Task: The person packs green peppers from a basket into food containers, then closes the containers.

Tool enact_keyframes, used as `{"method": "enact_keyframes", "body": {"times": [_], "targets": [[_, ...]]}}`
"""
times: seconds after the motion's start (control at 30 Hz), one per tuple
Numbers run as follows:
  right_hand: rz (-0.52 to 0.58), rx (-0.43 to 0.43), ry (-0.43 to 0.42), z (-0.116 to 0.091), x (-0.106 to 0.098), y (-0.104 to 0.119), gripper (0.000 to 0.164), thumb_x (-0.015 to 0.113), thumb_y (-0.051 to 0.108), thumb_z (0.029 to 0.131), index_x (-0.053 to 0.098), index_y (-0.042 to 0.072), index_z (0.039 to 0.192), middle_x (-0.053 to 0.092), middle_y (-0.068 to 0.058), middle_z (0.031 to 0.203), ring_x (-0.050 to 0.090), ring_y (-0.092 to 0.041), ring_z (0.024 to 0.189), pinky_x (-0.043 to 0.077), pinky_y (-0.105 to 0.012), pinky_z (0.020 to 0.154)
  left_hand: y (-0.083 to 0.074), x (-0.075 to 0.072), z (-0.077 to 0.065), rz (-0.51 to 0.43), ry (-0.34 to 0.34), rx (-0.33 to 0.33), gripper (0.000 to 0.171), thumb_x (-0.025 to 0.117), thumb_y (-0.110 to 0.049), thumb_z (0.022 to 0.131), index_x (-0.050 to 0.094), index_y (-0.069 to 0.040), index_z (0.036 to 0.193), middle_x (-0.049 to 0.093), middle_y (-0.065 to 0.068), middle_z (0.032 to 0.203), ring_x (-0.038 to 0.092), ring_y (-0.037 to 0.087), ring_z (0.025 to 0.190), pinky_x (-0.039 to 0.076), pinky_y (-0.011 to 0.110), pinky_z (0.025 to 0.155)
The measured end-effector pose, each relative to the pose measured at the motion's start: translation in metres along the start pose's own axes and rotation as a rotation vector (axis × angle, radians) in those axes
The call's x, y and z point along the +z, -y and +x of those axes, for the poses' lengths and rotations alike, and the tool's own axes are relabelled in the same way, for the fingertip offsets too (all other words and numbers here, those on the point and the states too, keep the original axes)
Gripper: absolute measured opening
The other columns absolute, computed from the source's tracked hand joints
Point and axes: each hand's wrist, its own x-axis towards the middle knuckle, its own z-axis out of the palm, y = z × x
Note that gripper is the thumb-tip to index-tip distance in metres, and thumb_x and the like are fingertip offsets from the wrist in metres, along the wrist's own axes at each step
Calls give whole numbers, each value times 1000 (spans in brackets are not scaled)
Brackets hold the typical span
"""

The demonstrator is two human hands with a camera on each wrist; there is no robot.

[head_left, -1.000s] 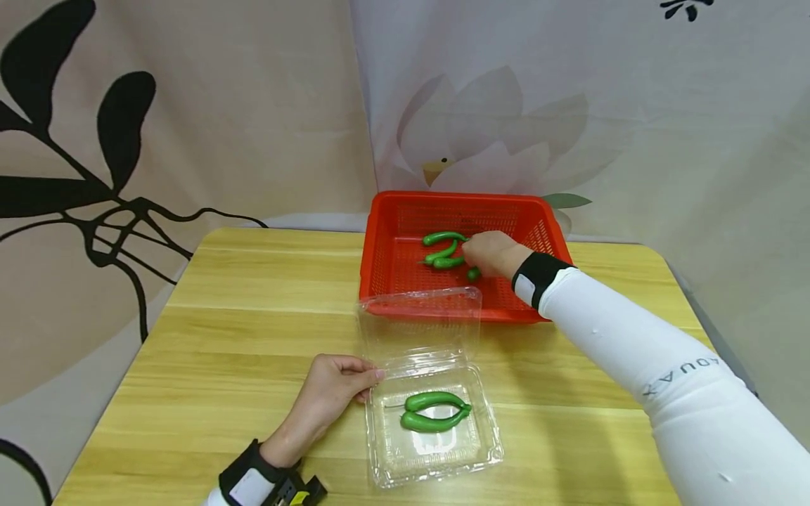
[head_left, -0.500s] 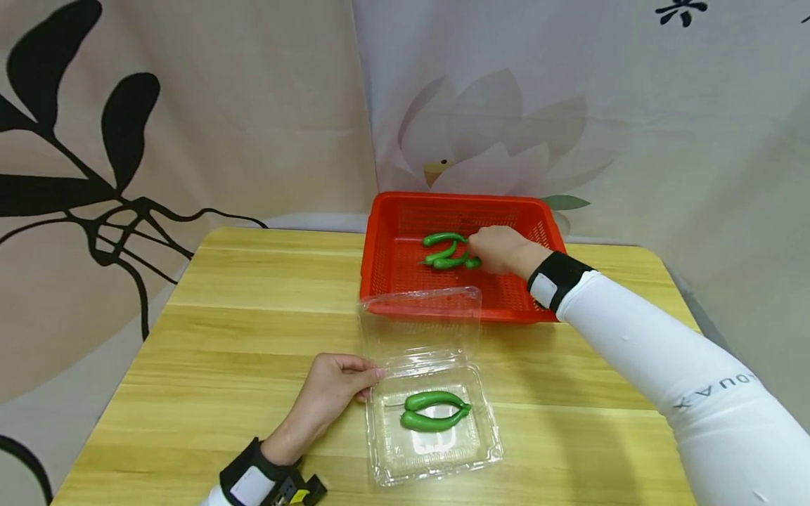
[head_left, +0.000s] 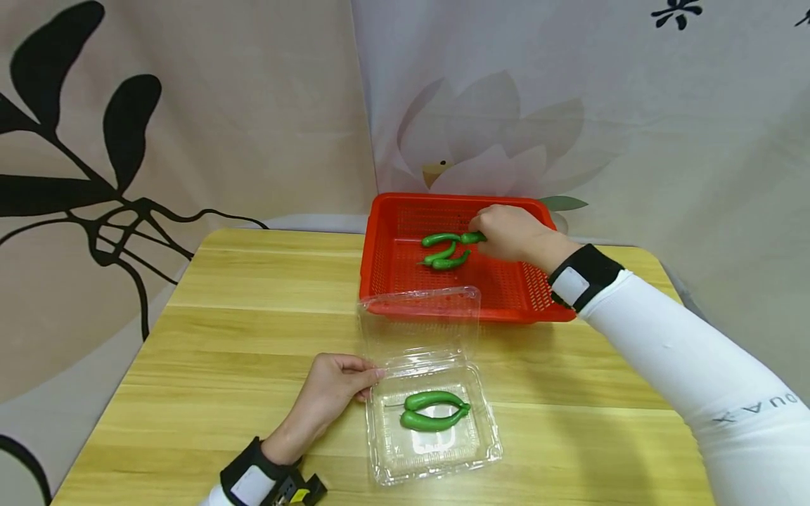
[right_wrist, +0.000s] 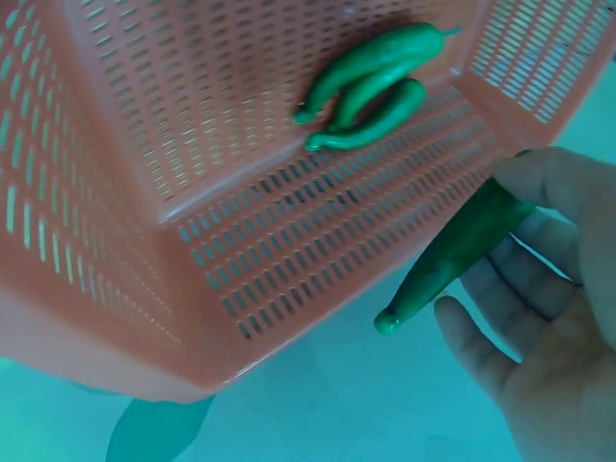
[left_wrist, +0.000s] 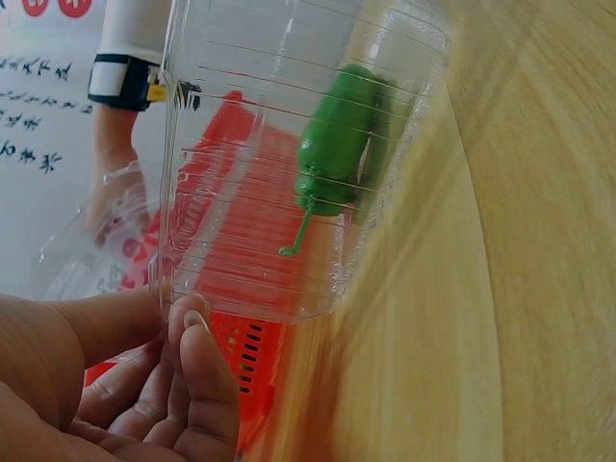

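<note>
My left hand (head_left: 338,385) pinches the left edge of a clear plastic clamshell box (head_left: 436,457) between thumb and fingers. Its lid stands raised at the far side, and two green chili peppers (head_left: 435,422) lie inside. Above the red basket, my right hand (head_left: 512,232) pinches another green chili pepper (right_wrist: 457,250) between thumb and fingers. Most of that pepper shows in the right wrist view, while the head view shows only one end. Several green peppers (right_wrist: 371,82) are grouped on the basket floor, to the left of the right hand in the head view.
The red perforated basket (head_left: 380,277) stands at the back of the wooden table (head_left: 253,316). The clamshell's raised lid (head_left: 420,337) overlaps its front wall in the head view. Behind the table hangs a printed cloth (head_left: 285,105).
My right hand has risen and moved to the right inside the basket area, carrying a pepper away from the others. The left hand and clamshell have stayed in place.
</note>
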Motion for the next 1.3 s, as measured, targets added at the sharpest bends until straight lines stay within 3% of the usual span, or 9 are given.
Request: {"method": "enact_keyframes", "body": {"times": [0.23,0.43,0.6,0.9,1.3], "targets": [[68,-47,-83,-10,-6,4,2,72,7,93,72,6,94,60,-7,87,53,-24,80,46,-38,74,-1,0,-1,-1,-12,-6,13,82,-5,90,78,7,95,74,15,82,61,13,62,54,25,56],[149,-31,-145,-16,-5,4,16,75,8,93,75,2,108,68,-7,96,59,-24,86,52,-38,79,0,0,-1,-19,-5,-4,13,83,-4,89,78,8,94,75,17,86,62,13,62,55,24,57],[207,6,-179,-21,-6,5,18,77,9,92,74,3,108,72,-5,99,62,-23,87,54,-39,81,1,1,-1,-25,-3,-10,11,83,-2,89,78,7,91,75,20,89,63,14,62,56,24,57],[214,-5,-234,-34,-11,11,12,76,8,92,73,6,104,69,-2,95,59,-23,84,51,-37,75,2,1,-1,-31,8,0,10,83,-2,88,78,7,91,76,22,91,63,14,63,55,23,57],[198,-66,-308,-53,-22,28,21,79,10,93,74,5,112,71,-4,102,61,-20,91,54,-38,79,2,1,-2,-44,19,4,11,82,-1,88,77,8,91,75,22,88,62,14,63,55,23,57]]}}
